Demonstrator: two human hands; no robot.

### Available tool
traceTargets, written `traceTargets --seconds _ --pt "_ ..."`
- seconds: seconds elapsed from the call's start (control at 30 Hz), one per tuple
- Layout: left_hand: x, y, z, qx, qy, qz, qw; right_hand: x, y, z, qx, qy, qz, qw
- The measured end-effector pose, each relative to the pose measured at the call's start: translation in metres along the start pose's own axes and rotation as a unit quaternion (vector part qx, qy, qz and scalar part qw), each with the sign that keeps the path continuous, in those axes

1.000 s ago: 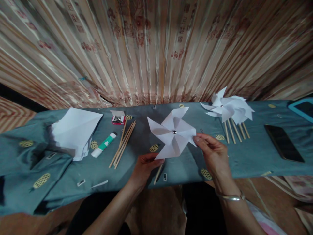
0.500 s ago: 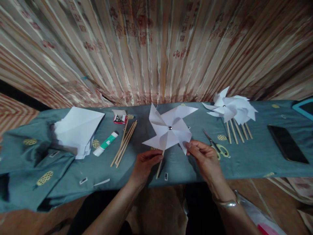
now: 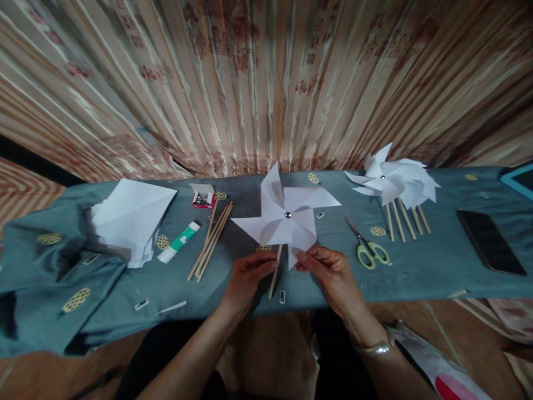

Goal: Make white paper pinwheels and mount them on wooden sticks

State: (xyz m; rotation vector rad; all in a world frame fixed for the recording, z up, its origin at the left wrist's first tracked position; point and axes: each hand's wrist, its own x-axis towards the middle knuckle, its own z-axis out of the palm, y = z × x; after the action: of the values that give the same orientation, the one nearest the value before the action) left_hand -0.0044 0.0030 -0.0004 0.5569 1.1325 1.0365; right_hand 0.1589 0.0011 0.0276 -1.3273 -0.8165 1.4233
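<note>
A white paper pinwheel (image 3: 272, 228) with a silver pin at its centre is held up over the middle of the table. My left hand (image 3: 247, 278) pinches its wooden stick (image 3: 273, 282) just below the paper blades. With thumb and fingers, my right hand (image 3: 333, 272) grips the tip of the lowest blade. To the left of my hands lie several loose wooden sticks (image 3: 212, 244), a green and white glue stick (image 3: 180, 241) and a small red box of metal pins (image 3: 203, 199). Scissors with light green handles (image 3: 366, 247) rest right of my right hand.
A stack of white paper sheets (image 3: 131, 216) lies at the left on the grey-green tablecloth (image 3: 233, 300). Several pinwheels (image 3: 395, 183) overlap at the back right. A black phone (image 3: 491, 241) and a blue-edged object (image 3: 518, 180) are farther right. A striped curtain (image 3: 258, 83) hangs behind.
My right hand has moved left and slightly down with the blade tip, turning the pinwheel's head clockwise. The scissors' handles now show fully. My left hand keeps its hold on the stick.
</note>
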Motion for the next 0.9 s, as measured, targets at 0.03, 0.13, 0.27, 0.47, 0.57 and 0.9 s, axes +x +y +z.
traceTargets --seconds 0.03,0.13,0.27,0.47,0.57,0.9 --pt "0.0 0.0 0.0 -0.004 -0.003 -0.003 1.0 -0.001 0.0 0.001 0.002 -0.008 0.002 1.0" --pt "-0.001 0.0 0.002 -0.021 -0.004 -0.009 1.0 -0.003 0.001 0.005 0.015 -0.025 0.014 0.999" --pt "-0.001 -0.001 0.003 -0.026 -0.02 -0.006 0.999 -0.004 0.003 0.009 0.014 -0.031 0.027 0.999" --pt "-0.001 -0.002 0.0 -0.009 -0.036 0.0 0.999 -0.005 0.001 0.01 -0.044 -0.071 -0.017 0.996" --pt "-0.001 0.0 -0.001 -0.005 -0.028 -0.005 1.0 -0.006 -0.002 0.003 -0.084 -0.088 -0.041 0.992" --pt "-0.001 0.002 0.0 0.014 0.005 -0.012 1.0 0.006 -0.018 -0.047 -0.05 0.092 -0.145 0.984"
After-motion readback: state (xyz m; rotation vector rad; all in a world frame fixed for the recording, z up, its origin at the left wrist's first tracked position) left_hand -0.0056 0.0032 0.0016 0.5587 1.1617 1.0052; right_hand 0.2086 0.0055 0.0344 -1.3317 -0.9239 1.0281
